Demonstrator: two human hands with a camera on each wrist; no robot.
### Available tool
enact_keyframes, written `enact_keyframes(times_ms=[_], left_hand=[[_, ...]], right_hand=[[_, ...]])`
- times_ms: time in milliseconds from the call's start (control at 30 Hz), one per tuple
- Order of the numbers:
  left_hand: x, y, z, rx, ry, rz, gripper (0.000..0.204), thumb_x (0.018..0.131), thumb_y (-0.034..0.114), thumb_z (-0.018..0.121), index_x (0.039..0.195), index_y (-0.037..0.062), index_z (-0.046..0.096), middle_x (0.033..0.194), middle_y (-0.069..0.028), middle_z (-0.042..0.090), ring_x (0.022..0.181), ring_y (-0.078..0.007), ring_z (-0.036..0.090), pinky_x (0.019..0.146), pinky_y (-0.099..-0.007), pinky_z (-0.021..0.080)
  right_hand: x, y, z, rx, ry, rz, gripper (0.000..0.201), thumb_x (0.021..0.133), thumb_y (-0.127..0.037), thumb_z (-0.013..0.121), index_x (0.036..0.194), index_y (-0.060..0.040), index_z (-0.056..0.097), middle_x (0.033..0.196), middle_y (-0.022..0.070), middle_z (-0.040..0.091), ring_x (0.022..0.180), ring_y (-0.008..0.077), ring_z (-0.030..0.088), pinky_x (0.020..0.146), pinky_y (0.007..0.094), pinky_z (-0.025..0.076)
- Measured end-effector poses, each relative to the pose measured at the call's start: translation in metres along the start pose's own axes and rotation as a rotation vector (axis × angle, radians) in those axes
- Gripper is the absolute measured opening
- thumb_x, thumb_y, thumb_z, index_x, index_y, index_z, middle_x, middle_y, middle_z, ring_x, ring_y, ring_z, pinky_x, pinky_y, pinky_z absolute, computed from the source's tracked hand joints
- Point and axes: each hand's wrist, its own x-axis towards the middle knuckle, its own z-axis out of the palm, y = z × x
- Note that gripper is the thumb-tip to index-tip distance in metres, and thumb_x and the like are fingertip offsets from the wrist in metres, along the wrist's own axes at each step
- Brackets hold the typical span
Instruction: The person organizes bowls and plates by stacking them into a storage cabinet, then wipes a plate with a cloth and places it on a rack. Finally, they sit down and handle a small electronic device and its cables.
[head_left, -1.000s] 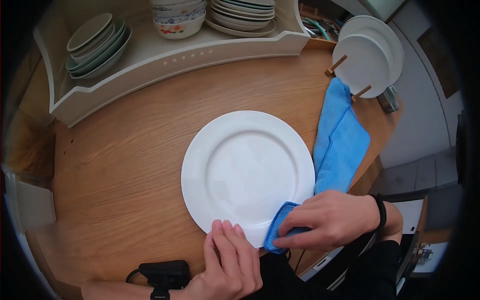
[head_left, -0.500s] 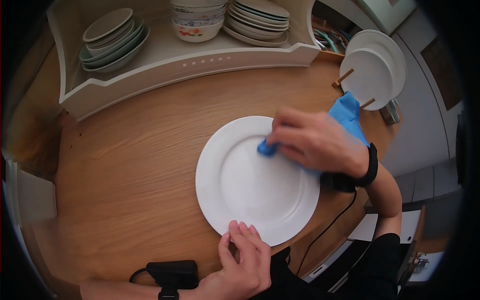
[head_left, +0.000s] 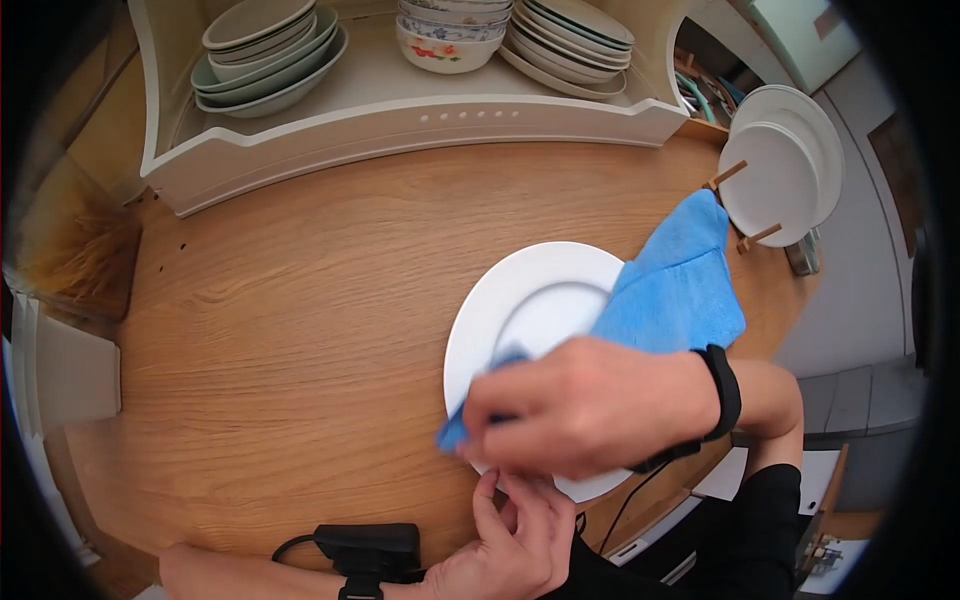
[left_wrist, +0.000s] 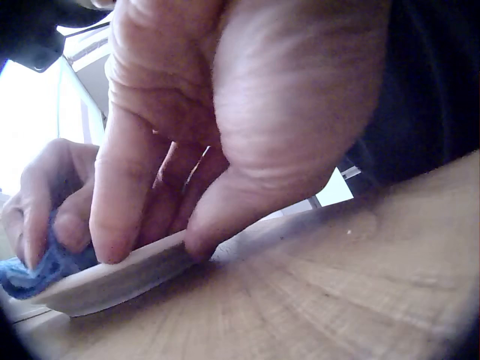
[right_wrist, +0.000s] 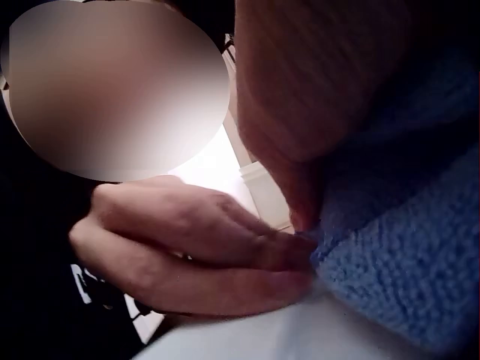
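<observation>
A white plate point(head_left: 485, 310) lies on the wooden table, partly hidden by my right hand and a blue cloth point(head_left: 680, 290). My right hand point(head_left: 585, 405) grips a bunched part of the cloth over the plate's near-left rim. The cloth's wide part spreads past the plate's right side toward the rack. At the near rim, my left hand point(head_left: 520, 545) holds the plate. In the left wrist view its thumb meets the plate edge point(left_wrist: 127, 277) from below, with fingers on top. The right wrist view shows the left hand's fingertips close beside the cloth's terry fabric point(right_wrist: 405, 255).
A cream shelf point(head_left: 400, 140) along the back holds stacked dishes point(head_left: 265, 60), bowls point(head_left: 450, 45) and plates point(head_left: 570, 50). Two white plates point(head_left: 770, 180) stand in a wooden-pegged rack at the back right. A black device point(head_left: 370, 545) is strapped at the left wrist.
My right hand has swept the cloth from the near rim up to the plate's upper right, then down to the near-left rim. My left hand has stayed at the near rim.
</observation>
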Motion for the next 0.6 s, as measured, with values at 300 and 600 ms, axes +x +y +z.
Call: enact_keyframes(times_ms=[300,600], left_hand=[[0.003,-0.010,-0.009,-0.120,-0.091,0.029,0.031,0.079,0.005,0.057,0.100,-0.0137,0.071,0.093,-0.0267,0.068,0.092,-0.0407,0.069,0.077,-0.0474,0.061],[0.003,-0.014,-0.017,-0.084,-0.133,0.084,0.032,0.082,0.004,0.057,0.104,-0.0140,0.071,0.097,-0.0302,0.070,0.093,-0.0431,0.071,0.080,-0.0478,0.061]], right_hand=[[0.004,0.022,-0.006,-0.190,0.147,0.035,0.015,0.084,-0.011,0.063,0.098,-0.0074,0.068,0.096,0.0107,0.059,0.084,0.0279,0.066,0.062,0.0388,0.055],[-0.025,0.053,-0.033,-0.485,0.305,0.309,0.014,0.087,-0.012,0.069,0.099,-0.0123,0.076,0.097,0.0096,0.064,0.081,0.0297,0.068,0.067,0.0401,0.054]])
